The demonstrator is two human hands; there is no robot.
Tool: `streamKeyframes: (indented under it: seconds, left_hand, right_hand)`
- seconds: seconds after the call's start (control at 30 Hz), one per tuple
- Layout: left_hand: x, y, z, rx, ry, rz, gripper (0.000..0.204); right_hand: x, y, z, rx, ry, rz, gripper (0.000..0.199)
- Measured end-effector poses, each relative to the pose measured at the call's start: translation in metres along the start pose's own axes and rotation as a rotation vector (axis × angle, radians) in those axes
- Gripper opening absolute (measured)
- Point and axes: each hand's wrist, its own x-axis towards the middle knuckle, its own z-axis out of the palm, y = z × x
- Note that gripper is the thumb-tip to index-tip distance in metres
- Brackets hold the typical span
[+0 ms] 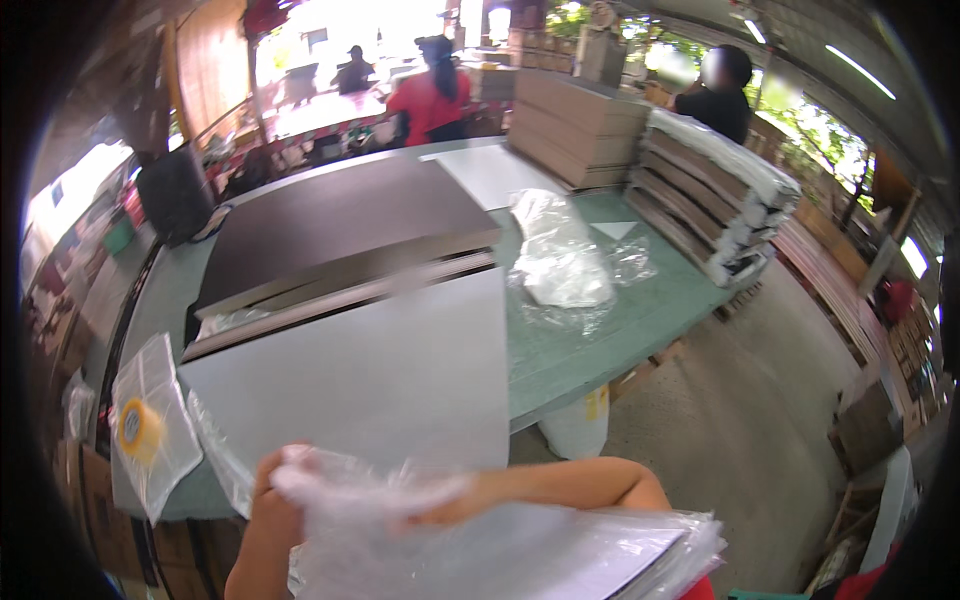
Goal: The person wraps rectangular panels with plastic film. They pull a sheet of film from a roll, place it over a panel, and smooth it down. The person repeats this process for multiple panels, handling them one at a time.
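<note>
Head view: left hand (pixel 268 520) and right hand (pixel 450 505) both reach into a clear plastic bag (pixel 400 530) at the bottom edge, fingers veiled so their grip cannot be told, just before the grey board (pixel 380 370) on the green surface (pixel 590 350).

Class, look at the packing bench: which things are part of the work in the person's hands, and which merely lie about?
In hand:
left hand and right hand gripping a clear plastic bag
flat boards in plastic beneath

Lying about:
yellow tape roll
crumpled plastic on the green table
dark panel
board stacks
</note>
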Motion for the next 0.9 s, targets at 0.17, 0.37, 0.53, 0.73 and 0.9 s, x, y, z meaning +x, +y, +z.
streamKeyframes:
  seconds: [0.17, 0.37, 0.53, 0.73, 0.9]
  left_hand:
    - [-0.011, 0.009, -0.028, 0.459, -0.151, 0.073, 0.015]
    - [-0.017, 0.033, -0.028, 0.786, -0.44, -0.056, 0.023]
    - [-0.032, 0.039, 0.021, 1.882, -0.828, -0.427, 0.021]
    - [0.0, 0.051, -0.125, 2.314, 0.205, 0.606, 0.016]
    - [-0.068, 0.022, 0.016, 2.376, -0.848, 1.062, 0.015]
  right_hand:
    - [0.001, -0.042, 0.002, -0.299, -0.14, -0.245, 0.035]
    - [-0.037, -0.037, -0.014, -0.434, -0.472, 0.265, 0.05]
    - [-0.068, -0.053, -0.086, -1.329, -0.049, 0.914, 0.041]
    - [-0.058, -0.128, 0.029, -1.104, -0.429, 0.328, 0.021]
    - [-0.05, -0.119, -0.042, -0.201, 0.228, 0.446, 0.023]
